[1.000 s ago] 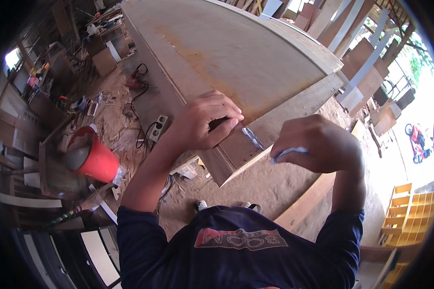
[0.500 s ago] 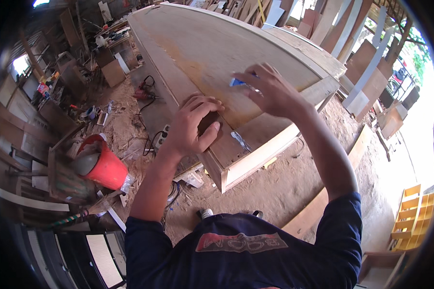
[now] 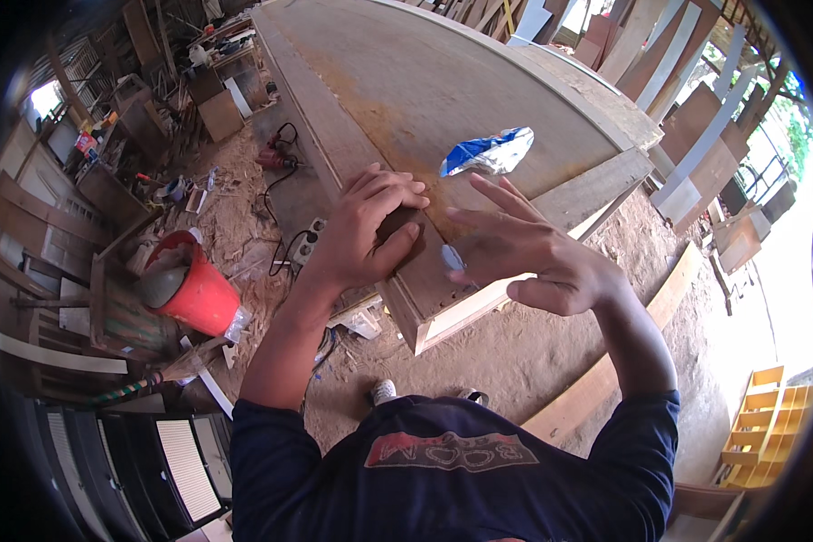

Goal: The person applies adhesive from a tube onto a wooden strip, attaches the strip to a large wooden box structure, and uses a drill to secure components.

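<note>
My left hand (image 3: 370,221) rests on the near left corner of a large framed wooden panel (image 3: 443,99), its fingers curled. Between thumb and fingers shows a dark brown patch; whether it is a held piece or shaded wood is unclear. Over the panel's near end, my right hand (image 3: 537,257) is open with fingers spread and nothing gripped. Just beyond its fingertips is a crumpled blue and silver foil packet (image 3: 488,152) on the panel. A small pale, shiny scrap (image 3: 453,258) lies on the near rail, partly covered by the right hand's fingers.
A red bucket (image 3: 199,298) stands at the left on the shaving-strewn floor. A red power tool (image 3: 275,155) and a socket strip (image 3: 308,242) with cords lie along the panel's left side. A long board (image 3: 605,370) lies at the right, near a yellow shelf frame (image 3: 772,420).
My right hand has let go of the blue and silver packet and come back toward me, opening over the shiny scrap. My left hand has stayed on the corner.
</note>
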A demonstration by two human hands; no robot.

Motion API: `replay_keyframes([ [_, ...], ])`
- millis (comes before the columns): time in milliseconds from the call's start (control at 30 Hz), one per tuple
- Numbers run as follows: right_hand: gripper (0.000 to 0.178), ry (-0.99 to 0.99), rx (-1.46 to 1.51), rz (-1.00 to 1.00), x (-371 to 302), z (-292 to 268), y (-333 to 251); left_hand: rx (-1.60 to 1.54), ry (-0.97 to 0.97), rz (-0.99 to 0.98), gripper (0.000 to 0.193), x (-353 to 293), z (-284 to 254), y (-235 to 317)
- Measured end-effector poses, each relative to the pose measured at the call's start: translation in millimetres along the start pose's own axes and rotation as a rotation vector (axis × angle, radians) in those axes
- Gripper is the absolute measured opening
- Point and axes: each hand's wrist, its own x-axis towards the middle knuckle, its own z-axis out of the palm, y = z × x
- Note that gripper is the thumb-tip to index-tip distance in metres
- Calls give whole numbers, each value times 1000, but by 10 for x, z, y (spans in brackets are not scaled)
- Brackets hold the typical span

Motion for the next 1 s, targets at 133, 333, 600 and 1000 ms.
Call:
replay_keyframes([
  [133,53,-94,112,-1,-133,-91,75,20,2,11,33,-18,14,-20],
  [333,65,119,108,44,44,52,26,16,18,6,33,-12,12,-24],
  [600,63,-11,-203,106,-59,-78,-207,0,31,11,32,-12,8,11],
  [1000,67,54,-108,102,54,146,-9,5,14,7,31,17,-1,29],
])
